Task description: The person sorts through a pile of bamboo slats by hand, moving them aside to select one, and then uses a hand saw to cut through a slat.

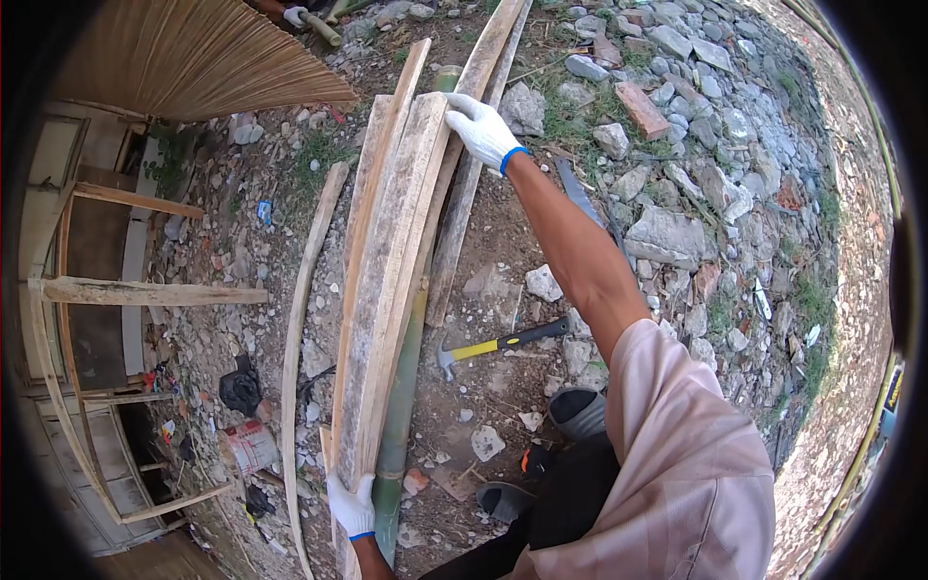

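Head view shows both gloved hands set on one long wooden plank (391, 251), the right hand (478, 130) at its far upper end and the left hand (352, 505) well down its length. The right fingers are hooked over the end corner; the left fingers are clasped across the plank, thumb along one side. I judge the step in hand to be steadying or positioning the plank from two places, though I cannot tell whether it bears on the wood beneath. It lies among other lengths: a narrower batten (389, 159) runs along its left side, longer boards (480, 72) reach past its upper end, and a green bamboo pole (398, 425) shows along its lower right. Any shift of the plank calls for both hands to move together, since such a length could swing or twist if one end leads. Its rough edges press close to the neighbouring wood, so fingers could be pinched there. To the left, a strip of stony ground parts the stack from a curved wooden strip (300, 309); to the right, the claw hammer (503, 343) lies on the dirt, its head near the bamboo pole, with the person's shoes (577, 411) just below. Rubble (667, 237) crowds the ground beyond the right forearm, which leaves uneven footing on that side.
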The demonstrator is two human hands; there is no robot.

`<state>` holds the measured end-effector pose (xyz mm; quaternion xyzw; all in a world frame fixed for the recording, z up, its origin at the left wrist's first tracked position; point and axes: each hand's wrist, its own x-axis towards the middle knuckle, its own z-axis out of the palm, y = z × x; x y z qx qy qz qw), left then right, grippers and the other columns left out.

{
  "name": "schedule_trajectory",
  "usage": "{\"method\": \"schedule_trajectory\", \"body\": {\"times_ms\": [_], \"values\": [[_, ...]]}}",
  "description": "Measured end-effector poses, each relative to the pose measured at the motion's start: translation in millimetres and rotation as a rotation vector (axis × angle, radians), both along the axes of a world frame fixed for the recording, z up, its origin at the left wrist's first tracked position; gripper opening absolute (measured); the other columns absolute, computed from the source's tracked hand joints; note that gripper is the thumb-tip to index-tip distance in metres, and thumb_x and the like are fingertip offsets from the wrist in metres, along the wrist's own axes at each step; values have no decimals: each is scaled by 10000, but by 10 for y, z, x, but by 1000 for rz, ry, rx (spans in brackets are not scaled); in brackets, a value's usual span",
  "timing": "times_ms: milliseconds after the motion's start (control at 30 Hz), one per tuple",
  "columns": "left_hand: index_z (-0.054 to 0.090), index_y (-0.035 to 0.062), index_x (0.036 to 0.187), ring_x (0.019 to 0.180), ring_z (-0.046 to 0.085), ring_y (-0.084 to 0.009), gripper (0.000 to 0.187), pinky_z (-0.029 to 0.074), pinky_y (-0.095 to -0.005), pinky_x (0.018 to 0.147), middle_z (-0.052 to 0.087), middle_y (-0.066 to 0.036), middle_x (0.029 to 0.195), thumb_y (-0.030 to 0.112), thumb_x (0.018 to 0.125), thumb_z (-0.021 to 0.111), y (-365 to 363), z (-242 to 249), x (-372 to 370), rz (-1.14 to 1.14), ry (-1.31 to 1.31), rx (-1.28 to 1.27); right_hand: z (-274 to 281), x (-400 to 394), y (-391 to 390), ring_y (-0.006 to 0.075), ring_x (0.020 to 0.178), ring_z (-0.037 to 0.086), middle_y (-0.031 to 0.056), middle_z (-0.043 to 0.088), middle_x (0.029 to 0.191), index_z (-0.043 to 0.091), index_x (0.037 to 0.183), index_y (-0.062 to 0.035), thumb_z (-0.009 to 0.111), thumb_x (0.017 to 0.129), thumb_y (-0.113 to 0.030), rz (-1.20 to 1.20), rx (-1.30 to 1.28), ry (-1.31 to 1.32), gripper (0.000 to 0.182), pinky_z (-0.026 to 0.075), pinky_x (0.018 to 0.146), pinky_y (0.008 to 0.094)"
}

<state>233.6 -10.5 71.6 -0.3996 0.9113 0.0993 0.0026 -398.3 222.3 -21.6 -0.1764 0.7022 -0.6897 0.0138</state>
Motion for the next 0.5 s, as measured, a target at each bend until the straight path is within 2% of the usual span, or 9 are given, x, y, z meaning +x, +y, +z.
{"method": "schedule_trajectory", "body": {"times_ms": [233,333,500], "values": [[530,-112,1377,1182,630,-430,735,467,-451,1075,646,-315,1258,268,818,818,1,45,-25,-6,-6,14,-21,-21,3,339,1308,619,220,669,1370,578,1452,-31,542,1013,-248,-21,57,23,491,455,1124,389],[530,-113,1375,1154,640,-403,729,472,-438,1068,656,-304,1231,251,814,821,-5,71,-58,-16,23,52,-60,-29,-22,342,1320,612,222,661,1381,576,1452,-35,537,1020,-255,-41,49,28,487,452,1132,392],[548,-104,1366,1107,656,-292,701,494,-400,1033,695,-238,1191,193,797,829,66,262,-231,75,43,269,-83,-19,-42,339,1321,611,221,662,1378,583,1440,-33,534,1025,-250,-65,30,46,471,451,1134,391]]}}
